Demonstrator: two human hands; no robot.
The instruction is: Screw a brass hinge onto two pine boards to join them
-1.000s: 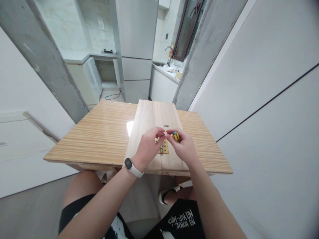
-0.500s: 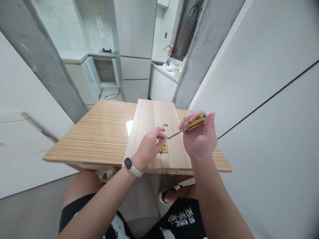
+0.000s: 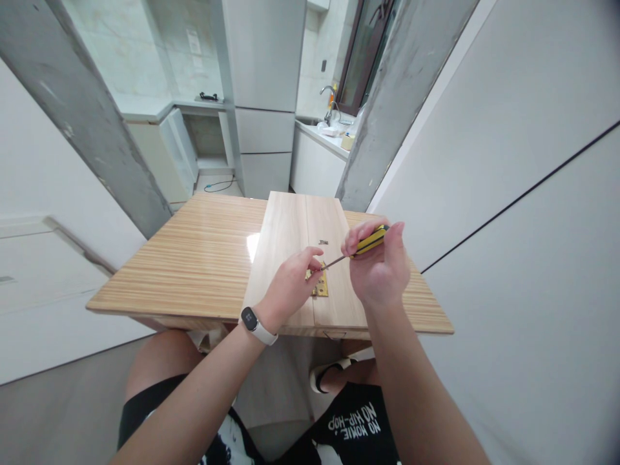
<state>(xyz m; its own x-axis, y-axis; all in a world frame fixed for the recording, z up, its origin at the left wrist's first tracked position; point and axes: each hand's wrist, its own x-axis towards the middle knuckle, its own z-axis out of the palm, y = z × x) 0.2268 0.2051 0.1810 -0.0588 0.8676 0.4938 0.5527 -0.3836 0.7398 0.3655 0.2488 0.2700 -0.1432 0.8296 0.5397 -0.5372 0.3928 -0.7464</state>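
My right hand [image 3: 380,271] is wrapped round the yellow-and-black handle of a screwdriver [image 3: 372,241]. Its thin shaft slants down to the left, and the tip reaches the fingertips of my left hand [image 3: 293,278]. Thumb and fingers of that hand are pinched together over a brass-coloured hinge [image 3: 321,289]; whatever lies between them is too small to make out. The hinge lies flat across the seam of two pale wooden boards [image 3: 278,242], partly covered by my left fingers. Just beyond it on the right board rests a small cluster of screws [image 3: 323,242].
Beneath the boards stands a striped wooden table [image 3: 194,258], its front edge close to my knees. A white panel wall [image 3: 508,213] rises at the right. Behind the table are a fridge [image 3: 264,58] and a counter with a sink tap [image 3: 329,97].
My right hand has moved left and brought the screwdriver tip in to my left fingertips. The left hand stays nearly in place over the hinge.
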